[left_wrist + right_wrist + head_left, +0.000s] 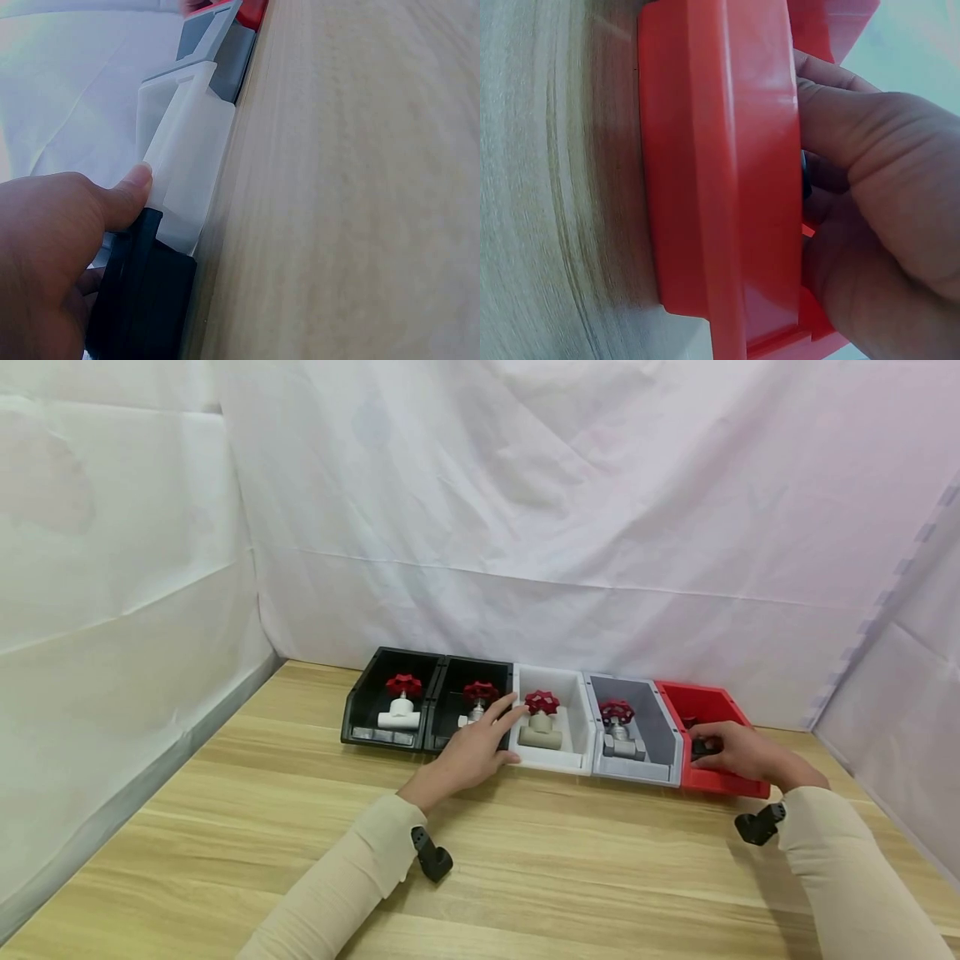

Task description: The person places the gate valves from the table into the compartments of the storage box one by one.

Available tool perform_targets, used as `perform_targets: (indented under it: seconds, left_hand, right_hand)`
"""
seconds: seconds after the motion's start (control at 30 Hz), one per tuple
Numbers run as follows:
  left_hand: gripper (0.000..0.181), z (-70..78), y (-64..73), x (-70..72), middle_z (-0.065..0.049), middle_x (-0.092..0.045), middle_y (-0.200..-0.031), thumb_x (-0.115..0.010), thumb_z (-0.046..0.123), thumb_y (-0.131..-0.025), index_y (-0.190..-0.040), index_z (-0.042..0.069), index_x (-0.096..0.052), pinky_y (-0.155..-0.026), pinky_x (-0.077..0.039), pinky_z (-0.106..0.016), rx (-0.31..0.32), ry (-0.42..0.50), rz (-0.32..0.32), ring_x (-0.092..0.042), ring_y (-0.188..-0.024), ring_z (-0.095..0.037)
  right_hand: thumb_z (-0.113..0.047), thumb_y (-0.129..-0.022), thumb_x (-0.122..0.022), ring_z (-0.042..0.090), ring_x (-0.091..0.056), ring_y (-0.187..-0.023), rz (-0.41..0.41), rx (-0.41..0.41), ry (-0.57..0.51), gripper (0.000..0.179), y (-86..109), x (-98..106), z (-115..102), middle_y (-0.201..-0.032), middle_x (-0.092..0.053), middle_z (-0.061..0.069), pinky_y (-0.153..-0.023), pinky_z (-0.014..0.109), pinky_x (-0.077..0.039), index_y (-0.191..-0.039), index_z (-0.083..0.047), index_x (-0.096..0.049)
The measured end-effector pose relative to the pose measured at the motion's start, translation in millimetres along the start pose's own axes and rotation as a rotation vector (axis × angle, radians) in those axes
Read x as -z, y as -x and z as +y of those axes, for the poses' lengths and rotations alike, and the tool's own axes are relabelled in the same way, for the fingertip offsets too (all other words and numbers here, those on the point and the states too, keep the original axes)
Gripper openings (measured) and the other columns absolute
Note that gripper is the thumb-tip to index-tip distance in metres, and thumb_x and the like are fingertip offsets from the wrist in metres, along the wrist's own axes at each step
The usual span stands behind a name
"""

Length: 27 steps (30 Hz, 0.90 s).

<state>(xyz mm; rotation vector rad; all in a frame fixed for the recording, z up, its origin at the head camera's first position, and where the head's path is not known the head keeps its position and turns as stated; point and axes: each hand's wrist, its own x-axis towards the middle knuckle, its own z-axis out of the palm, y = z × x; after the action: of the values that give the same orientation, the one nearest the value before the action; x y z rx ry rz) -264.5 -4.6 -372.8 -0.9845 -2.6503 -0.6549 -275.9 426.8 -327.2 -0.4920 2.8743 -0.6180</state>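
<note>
Five bins stand in a row, and valves with red handwheels lie in them. My left hand (468, 756) reaches over the divider between the second black bin (450, 681) and the white bin (572, 693), fingers extended. Its thumb touches the white bin's front edge (166, 161) in the left wrist view. Beneath those fingers is a metal valve (478, 695), partly hidden; a beige valve (542, 731) lies just right of them. Inside the red bin (723, 783), my right hand (738, 752) grips a black valve (702, 748), mostly hidden by the fingers and bin wall.
A white valve (401, 714) sits in the leftmost black bin (360, 697). The grey bin (652, 710) holds a metallic valve (622, 743). White cloth (525, 527) hangs behind and beside the wooden table (562, 868).
</note>
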Motion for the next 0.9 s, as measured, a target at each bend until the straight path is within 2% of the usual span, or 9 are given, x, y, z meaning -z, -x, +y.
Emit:
perform_targets:
  seconds: [0.3,0.6,0.73,0.8,0.9]
  left_hand:
    - [0.072,-2.0,0.7,0.9,-0.007,-0.019,-0.157,-0.067,0.03,-0.09,-0.15,0.016,-0.032,-0.051,-0.036,-0.025,0.0,-0.003,0.01,-0.046,-0.053,-0.009]
    - [0.071,-2.1,2.0,4.9,-0.007,-0.017,-0.157,-0.066,0.031,-0.09,-0.151,0.016,-0.031,-0.05,-0.036,-0.024,0.019,-0.001,-0.014,-0.049,-0.056,-0.009]
    - [0.072,-1.3,3.1,7.4,-0.008,-0.016,-0.158,-0.067,0.03,-0.091,-0.151,0.015,-0.031,-0.051,-0.039,-0.025,0.026,0.004,-0.054,-0.057,-0.065,-0.013]
    - [0.073,-0.9,5.5,10.6,-0.008,-0.014,-0.158,-0.066,0.031,-0.091,-0.152,0.016,-0.029,-0.055,-0.043,-0.027,0.034,0.003,-0.095,-0.062,-0.076,-0.016]
    - [0.074,-0.2,12.4,18.2,-0.007,-0.015,-0.158,-0.065,0.033,-0.091,-0.152,0.017,-0.027,-0.073,-0.05,-0.034,0.053,0.013,-0.155,-0.063,-0.098,-0.021]
  right_hand:
    - [-0.015,-0.077,-0.081,0.036,-0.048,-0.103,-0.009,0.004,0.039,0.049,-6.8,-2.3,1.9,-0.111,-0.057,0.013,-0.078,0.045,-0.052,-0.121,-0.005,-0.063]
    - [-0.012,-0.074,-0.082,0.041,-0.052,-0.102,0.001,0.019,0.151,0.056,-10.7,-4.9,-8.9,-0.111,-0.06,0.018,-0.08,0.054,-0.049,-0.124,0.002,-0.06]
    - [-0.011,-0.075,-0.081,0.04,-0.052,-0.099,-0.007,0.007,0.167,0.053,-6.9,-5.6,-13.6,-0.108,-0.06,0.017,-0.078,0.052,-0.05,-0.122,0.002,-0.062]
    - [-0.011,-0.076,-0.08,0.037,-0.053,-0.097,-0.024,0.009,0.181,0.046,-2.5,-5.9,-16.7,-0.104,-0.06,0.014,-0.075,0.048,-0.052,-0.119,-0.003,-0.064]
    - [-0.015,-0.079,-0.078,0.033,-0.053,-0.094,-0.052,-0.001,0.207,0.039,7.8,-5.6,-26.7,-0.101,-0.06,0.009,-0.072,0.044,-0.053,-0.115,-0.008,-0.065]
